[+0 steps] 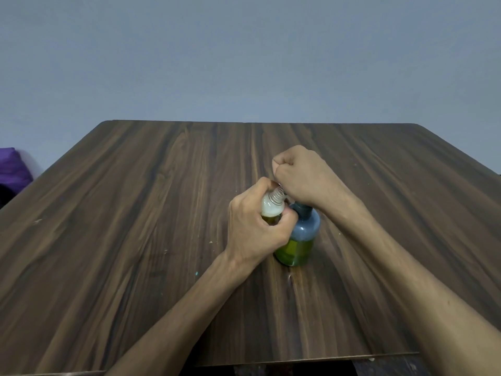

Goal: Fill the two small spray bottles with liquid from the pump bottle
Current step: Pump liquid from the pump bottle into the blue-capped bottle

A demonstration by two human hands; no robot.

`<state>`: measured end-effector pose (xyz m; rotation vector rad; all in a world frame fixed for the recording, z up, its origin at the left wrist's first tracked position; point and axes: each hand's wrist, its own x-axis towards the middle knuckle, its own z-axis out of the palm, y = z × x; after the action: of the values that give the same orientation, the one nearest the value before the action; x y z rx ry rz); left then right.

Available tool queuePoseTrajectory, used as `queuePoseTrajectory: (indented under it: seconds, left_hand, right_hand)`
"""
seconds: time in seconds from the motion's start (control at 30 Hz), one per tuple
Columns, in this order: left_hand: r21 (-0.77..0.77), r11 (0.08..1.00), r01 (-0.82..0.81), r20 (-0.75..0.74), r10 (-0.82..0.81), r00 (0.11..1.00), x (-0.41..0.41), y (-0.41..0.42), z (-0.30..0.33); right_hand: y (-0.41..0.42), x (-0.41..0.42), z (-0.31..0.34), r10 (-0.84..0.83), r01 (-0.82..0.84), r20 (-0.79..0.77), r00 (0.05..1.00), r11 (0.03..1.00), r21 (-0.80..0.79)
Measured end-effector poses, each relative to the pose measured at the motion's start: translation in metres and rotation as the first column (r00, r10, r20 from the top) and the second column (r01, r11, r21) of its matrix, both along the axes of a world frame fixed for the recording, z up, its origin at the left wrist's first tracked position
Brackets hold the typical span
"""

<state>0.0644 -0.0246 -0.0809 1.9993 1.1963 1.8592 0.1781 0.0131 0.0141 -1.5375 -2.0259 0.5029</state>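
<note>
A: So where's everything sit?
B: Left hand (257, 229) grips the small spray bottle (272, 206) beside the pump bottle (301, 240) on the counter (135, 213); right hand (301, 177) fisted over the pump.
A: Probably light, slick plastic. Hold the body.

uncapped spray bottle (272, 207) tilted, beside upright pump bottle (298, 241)

Single head-worn wide-angle view, looking forward and down across the wooden table (135, 213) from its near edge toward the far wall (244, 50). Close range; table centred, fills lower frame.
</note>
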Motion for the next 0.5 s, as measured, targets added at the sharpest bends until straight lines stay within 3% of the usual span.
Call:
queuePoseTrajectory:
  seconds: [0.13,0.23,0.4,0.5]
  left_hand:
    - [0.004,1.0,0.001,-0.012,-0.001,1.0,-0.0009,0.0001,-0.0011]
    - [-0.006,1.0,-0.01,-0.001,0.01,1.0,0.0005,0.0005,-0.0008]
    - [0.002,1.0,0.021,-0.015,-0.021,1.0,-0.0017,0.0005,-0.0022]
    - [-0.01,1.0,0.006,-0.004,-0.006,1.0,-0.0007,0.0011,-0.0016]
  right_hand:
    - [0.0008,0.0001,0.0083,0.032,-0.031,-0.033,0.999,0.998,0.051]
    - [-0.0009,-0.0019,0.0032,0.017,-0.017,-0.006,1.0,1.0,-0.018]
    - [-0.0006,-0.0012,0.0074,0.031,-0.029,-0.032,0.999,0.999,0.044]
    - [-0.0024,-0.0021,0.0043,0.017,-0.017,-0.011,1.0,1.0,0.0]
